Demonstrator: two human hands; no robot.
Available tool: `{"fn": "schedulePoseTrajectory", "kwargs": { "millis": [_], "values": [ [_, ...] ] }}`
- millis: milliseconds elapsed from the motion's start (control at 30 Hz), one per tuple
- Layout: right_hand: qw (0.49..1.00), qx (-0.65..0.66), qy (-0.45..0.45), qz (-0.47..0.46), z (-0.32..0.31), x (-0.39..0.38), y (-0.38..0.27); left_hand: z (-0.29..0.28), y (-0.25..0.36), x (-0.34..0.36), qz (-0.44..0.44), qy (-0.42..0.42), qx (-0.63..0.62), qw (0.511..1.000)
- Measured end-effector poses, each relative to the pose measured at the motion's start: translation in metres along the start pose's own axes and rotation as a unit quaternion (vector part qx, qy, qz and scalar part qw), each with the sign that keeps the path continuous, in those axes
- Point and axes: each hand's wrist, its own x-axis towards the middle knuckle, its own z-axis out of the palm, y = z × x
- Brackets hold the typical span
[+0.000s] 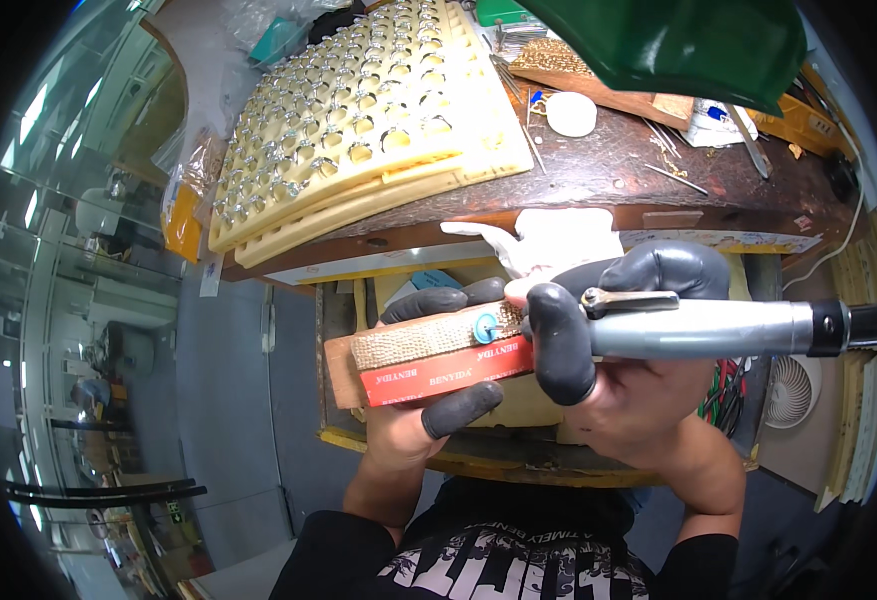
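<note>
My left hand (403, 430), black covers on its fingertips, grips a wooden block (340, 372) from both long sides. Red tape (438, 382) wraps the block's near side, and a strip of gold-coloured woven chain (408, 342) lies along its top. In my right hand (648, 395) is a silver rotary handpiece (708, 332), its fingers closed around the front end. A small blue disc (485, 327) on the handpiece's tip sits at the chain's right part; whether it touches cannot be told. Black covers are on my right fingers too.
A cream tray (493, 130) holding many rings stands at the back left of the wooden bench (598, 170). Behind my hands is a crumpled white cloth (563, 240). A white round container (571, 114), loose tools and a green lamp shade (678, 45) are at the back right.
</note>
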Motion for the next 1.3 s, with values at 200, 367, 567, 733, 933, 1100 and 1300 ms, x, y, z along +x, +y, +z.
{"fn": "schedulePoseTrajectory", "kwargs": {
  "millis": [200, 367, 567, 733, 933, 1100, 1300],
  "values": [
    [1.0, -0.018, -0.004, -0.023, -0.001, 0.002, -0.0023, -0.0014, 0.0005, -0.0008, 0.001, -0.003, 0.014, 1.0],
    [0.998, -0.058, -0.005, -0.031, -0.0013, 0.0031, -0.0047, -0.0016, 0.0004, -0.0014, -0.001, 0.003, 0.014, 1.0],
    [0.999, -0.03, 0.0, -0.017, -0.0011, -0.0002, 0.0008, 0.0004, 0.0002, -0.0004, 0.007, 0.001, 0.013, 1.0],
    [0.998, -0.042, -0.004, -0.056, -0.0021, 0.0021, -0.0007, -0.0004, 0.002, 0.0002, 0.003, -0.004, 0.011, 1.0],
    [0.998, -0.054, -0.024, -0.026, -0.0026, 0.0007, -0.0027, 0.0006, 0.0019, 0.0006, -0.007, 0.006, 0.016, 1.0],
    [0.999, -0.033, -0.009, -0.037, -0.0022, 0.0033, -0.0025, 0.001, 0.0025, -0.0002, 0.008, 0.006, 0.024, 1.0],
    [0.999, -0.045, 0.0, -0.013, -0.0007, 0.0014, -0.0048, -0.0003, 0.0019, 0.0011, -0.004, 0.0, 0.023, 1.0]
  ]
}}
